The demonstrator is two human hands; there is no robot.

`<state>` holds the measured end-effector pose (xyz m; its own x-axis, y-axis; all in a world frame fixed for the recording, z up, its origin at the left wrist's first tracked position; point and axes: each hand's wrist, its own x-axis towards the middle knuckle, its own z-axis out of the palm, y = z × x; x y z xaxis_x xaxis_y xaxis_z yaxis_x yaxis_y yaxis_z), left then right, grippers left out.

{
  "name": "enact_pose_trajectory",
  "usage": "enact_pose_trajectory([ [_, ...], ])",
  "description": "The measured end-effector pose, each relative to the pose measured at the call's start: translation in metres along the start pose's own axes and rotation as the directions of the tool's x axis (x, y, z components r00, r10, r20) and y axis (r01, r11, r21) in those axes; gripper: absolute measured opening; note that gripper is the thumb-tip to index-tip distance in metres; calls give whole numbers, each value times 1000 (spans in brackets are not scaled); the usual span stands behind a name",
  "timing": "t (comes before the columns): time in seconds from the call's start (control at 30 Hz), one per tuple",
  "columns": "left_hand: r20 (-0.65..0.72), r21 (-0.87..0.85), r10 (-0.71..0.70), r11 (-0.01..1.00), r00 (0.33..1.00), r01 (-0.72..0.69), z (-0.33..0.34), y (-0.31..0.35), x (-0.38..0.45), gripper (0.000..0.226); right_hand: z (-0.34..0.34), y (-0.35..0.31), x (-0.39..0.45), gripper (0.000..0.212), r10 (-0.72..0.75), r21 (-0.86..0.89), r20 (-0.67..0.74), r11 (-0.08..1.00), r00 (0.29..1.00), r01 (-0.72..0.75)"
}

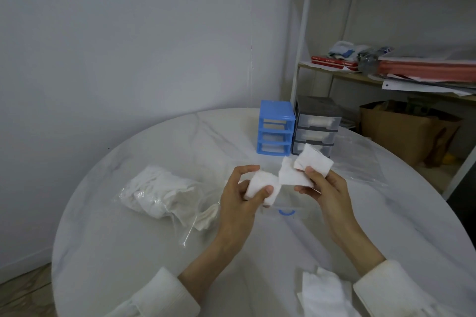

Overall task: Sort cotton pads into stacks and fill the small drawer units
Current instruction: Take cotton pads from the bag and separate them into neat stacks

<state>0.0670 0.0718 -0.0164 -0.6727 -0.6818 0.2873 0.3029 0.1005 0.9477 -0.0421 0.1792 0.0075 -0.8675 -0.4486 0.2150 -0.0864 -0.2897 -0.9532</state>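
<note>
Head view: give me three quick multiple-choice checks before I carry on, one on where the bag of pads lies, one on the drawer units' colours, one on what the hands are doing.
1. Where is the plastic bag of cotton pads?
A. on the table, left of the hands
B. on the shelf
C. inside the grey drawer unit

2. What colours are the two drawer units?
A. both blue
B. one blue, one grey
C. red and white

3. What are the hands doing?
A. both rest flat on the table
B. only the left holds pads
C. each holds cotton pads

Answers:
1 A, it lies on the table.
2 B, the blue drawer unit stands beside the grey drawer unit.
3 C, the left hand and right hand each pinch white pads.
</note>
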Motion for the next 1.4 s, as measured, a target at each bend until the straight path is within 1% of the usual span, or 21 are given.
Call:
enact_pose_trajectory([
  [0.1, 10, 10, 33, 999, 999, -33, 0, 1, -1, 25, 0, 0, -1, 19, -3, 5, 31, 1000, 1000, 3],
  [0.17, 37, 47, 51, 998, 998, -52, 0, 1, -2, 15, 0, -1, -3, 21, 7, 25, 59, 1000, 998, -8],
  [0.2, 50, 78, 48, 996, 998, -51, -1, 0, -2, 14, 0, -1, -4, 21, 10, 37, 70, 999, 997, -13],
  [0.3, 93, 159, 2, 987, 996, -17, 0, -2, -2, 25, -1, -1, -6, 5, -8, 15, 135, 1000, 991, 6],
  [0.4, 160, 113, -77, 992, 984, 59, 3, 3, -5, 28, 1, -1, -9, 11, -33, -20, 197, 999, 980, 38],
  [0.47, 209, 87, -102, 992, 973, 86, 5, 7, -7, 28, 1, -2, -11, 6, -48, -52, 231, 997, 972, 61],
  [0.53, 253, 77, -106, 993, 962, 90, 6, 10, -9, 29, 1, 1, -12, 14, -64, -95, 249, 991, 966, 90],
  [0.57, 270, 71, -115, 993, 956, 99, 6, 12, -10, 29, 1, 2, -12, 15, -62, -118, 258, 988, 964, 95],
  [0.7, 278, 100, -139, 988, 950, 115, 7, 13, -10, 33, 0, 6, -13, 8, -70, -206, 297, 969, 952, 135],
  [0.73, 273, 101, -141, 988, 952, 118, 7, 14, -10, 31, 0, 7, -13, 13, -78, -236, 304, 959, 949, 154],
  [0.8, 267, 101, -148, 987, 952, 126, 7, 15, -10, 27, -3, 12, -11, 31, -87, -285, 301, 942, 950, 177],
  [0.87, 283, 71, -146, 989, 948, 131, 8, 17, -12, 25, -4, 16, -9, 46, -74, -320, 289, 932, 954, 169],
  [0.97, 310, 52, -143, 990, 940, 134, 7, 18, -13, 24, -5, 18, -8, 54, -54, -369, 274, 916, 960, 157],
  [1.07, 333, 45, -143, 990, 932, 136, 7, 18, -13, 25, -6, 18, -9, 74, -30, -398, 270, 907, 963, 140],
  [1.1, 332, 51, -142, 990, 933, 132, 7, 18, -14, 26, -7, 18, -9, 76, -23, -396, 270, 909, 963, 132],
  [1.13, 327, 60, -140, 990, 935, 127, 7, 18, -14, 27, -7, 18, -9, 70, -28, -386, 278, 912, 960, 138],
  [1.17, 325, 65, -136, 990, 936, 121, 6, 18, -14, 27, -6, 17, -9, 59, -40, -376, 289, 914, 956, 152],
  [1.23, 326, 68, -126, 992, 937, 109, 6, 17, -13, 28, -3, 14, -10, 26, -73, -337, 303, 924, 950, 179],
  [1.27, 322, 68, -121, 992, 939, 104, 6, 17, -13, 29, -2, 12, -10, 14, -82, -309, 308, 934, 948, 181],
  [1.4, 305, 32, -87, 996, 948, 81, 5, 17, -12, 28, 1, 7, -10, 13, -123, -248, 263, 950, 957, 190],
])
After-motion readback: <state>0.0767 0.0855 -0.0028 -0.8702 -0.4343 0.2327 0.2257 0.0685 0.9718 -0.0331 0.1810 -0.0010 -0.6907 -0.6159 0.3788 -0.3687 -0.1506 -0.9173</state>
